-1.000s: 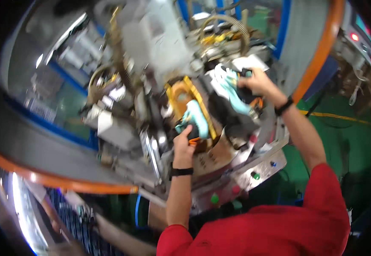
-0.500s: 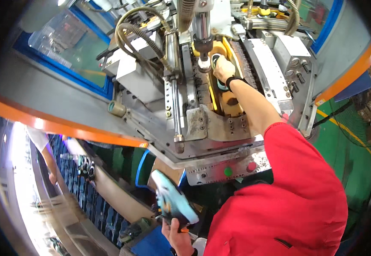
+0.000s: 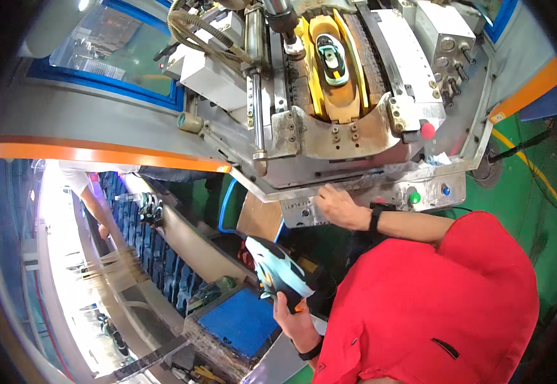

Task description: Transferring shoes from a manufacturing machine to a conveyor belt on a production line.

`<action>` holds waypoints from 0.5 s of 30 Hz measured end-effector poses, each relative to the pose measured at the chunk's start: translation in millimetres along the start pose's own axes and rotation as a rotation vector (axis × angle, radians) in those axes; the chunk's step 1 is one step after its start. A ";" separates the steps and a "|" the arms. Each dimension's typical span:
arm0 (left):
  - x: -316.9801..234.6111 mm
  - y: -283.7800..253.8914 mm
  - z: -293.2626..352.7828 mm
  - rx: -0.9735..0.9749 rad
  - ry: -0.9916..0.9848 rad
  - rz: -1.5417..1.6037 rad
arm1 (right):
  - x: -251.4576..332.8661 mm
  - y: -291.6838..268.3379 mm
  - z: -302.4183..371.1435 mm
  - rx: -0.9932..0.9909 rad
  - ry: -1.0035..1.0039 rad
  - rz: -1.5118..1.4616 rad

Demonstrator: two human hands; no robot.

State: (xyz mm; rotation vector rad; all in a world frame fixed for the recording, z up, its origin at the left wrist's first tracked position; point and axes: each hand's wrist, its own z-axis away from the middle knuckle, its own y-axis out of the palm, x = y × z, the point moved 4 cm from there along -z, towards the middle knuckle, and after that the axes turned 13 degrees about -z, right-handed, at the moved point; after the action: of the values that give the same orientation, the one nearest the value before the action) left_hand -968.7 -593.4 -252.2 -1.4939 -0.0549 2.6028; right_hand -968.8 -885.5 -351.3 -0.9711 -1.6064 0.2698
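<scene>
My left hand [image 3: 294, 323] grips a light-blue and black shoe [image 3: 278, 265] by its orange-marked end, low in front of the machine. The shoe is tilted, its pale blue end up and to the left. Over the left part of the machine's front control panel [image 3: 387, 200] is my right hand [image 3: 342, 208], its fingers loosely bent and nothing visible in them. Whether it touches the panel I cannot tell. A second black and pale-blue shoe [image 3: 331, 61] sits, opening up, in the yellow cradle [image 3: 339, 110] of the machine.
A metal press cylinder [image 3: 282, 19] stands beside the cradle. Green [image 3: 414, 198] and blue [image 3: 445, 190] buttons are on the panel, with a red knob [image 3: 427, 130] above. At lower left are a blue pad [image 3: 240, 320] and a conveyor [image 3: 163, 272]; beyond it shows another person's arm [image 3: 93, 205].
My right hand has let go of the shoe in the cradle and come back toward me, to the control panel. The left hand keeps its shoe. The view has shifted.
</scene>
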 end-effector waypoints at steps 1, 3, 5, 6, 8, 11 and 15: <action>-3.5 11.5 6.4 0.062 -0.054 0.155 | -18.7 22.1 11.0 0.075 0.006 0.048; -3.8 19.5 18.9 0.033 -0.032 0.169 | -56.4 51.3 27.1 0.150 0.073 0.001; -10.4 30.2 35.5 0.028 -0.028 0.179 | -61.8 56.8 32.7 0.132 -0.002 -0.026; -9.0 26.9 38.9 0.024 -0.024 0.175 | -67.4 64.9 33.8 0.101 -0.009 -0.008; -4.2 25.3 38.9 0.102 -0.042 0.232 | -63.6 59.1 24.2 0.132 0.115 0.014; -9.3 33.9 40.3 0.121 -0.023 0.252 | -1.1 -40.4 -6.2 -0.140 0.018 -0.245; 1.1 25.1 35.6 0.058 -0.003 0.241 | 53.4 -215.9 -73.8 -0.442 -0.128 -0.396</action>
State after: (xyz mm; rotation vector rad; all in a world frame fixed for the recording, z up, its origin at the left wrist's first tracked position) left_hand -1002.5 -616.7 -237.7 -1.5637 0.2117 2.7629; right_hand -995.6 -1007.2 -152.9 -0.9473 -1.9813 -0.3143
